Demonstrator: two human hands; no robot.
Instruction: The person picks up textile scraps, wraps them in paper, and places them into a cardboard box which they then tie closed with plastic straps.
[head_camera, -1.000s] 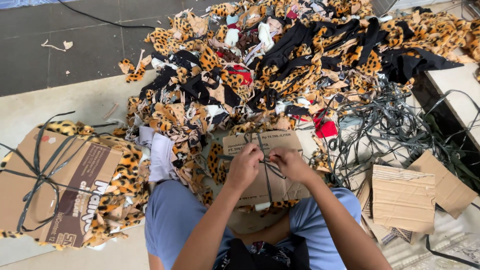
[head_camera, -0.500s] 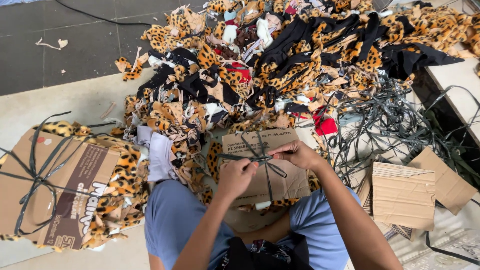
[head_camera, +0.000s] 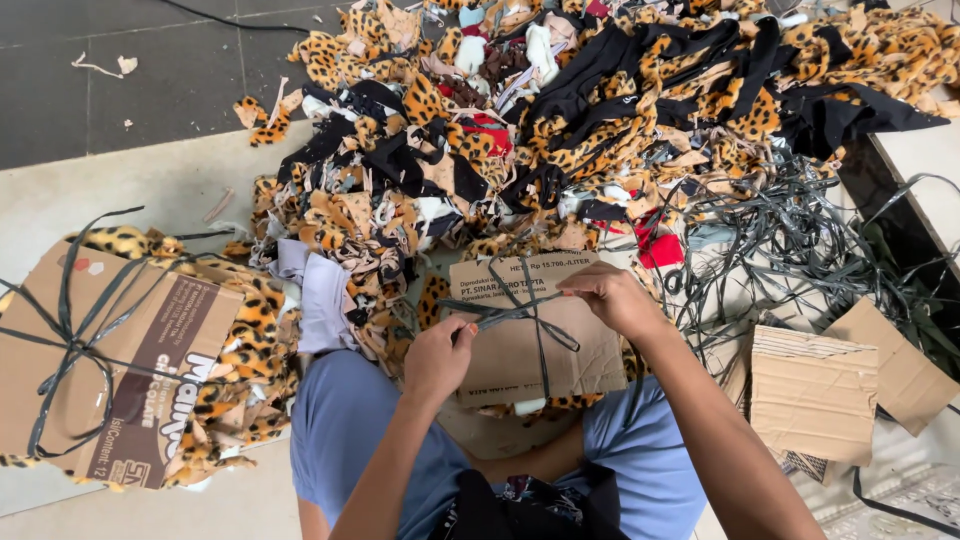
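Observation:
A bundle of leopard-print cloth scraps capped with a brown cardboard sheet (head_camera: 520, 345) rests on my lap. A black plastic strap (head_camera: 540, 330) crosses the cardboard. My left hand (head_camera: 438, 358) pinches the strap at the bundle's left edge. My right hand (head_camera: 615, 298) grips the strap's other end at the upper right of the cardboard. Both hands pull the strap taut across the knot in the middle.
A finished bundle tied with black strap under brown cardboard (head_camera: 110, 360) lies to my left. A big heap of leopard, black and red cloth scraps (head_camera: 560, 120) spreads ahead. Loose black straps (head_camera: 800, 250) tangle at right, beside cardboard pieces (head_camera: 815, 385).
My hands have moved apart along the strap, the left toward the bundle's left edge and the right to the upper right, tightening it over the cardboard.

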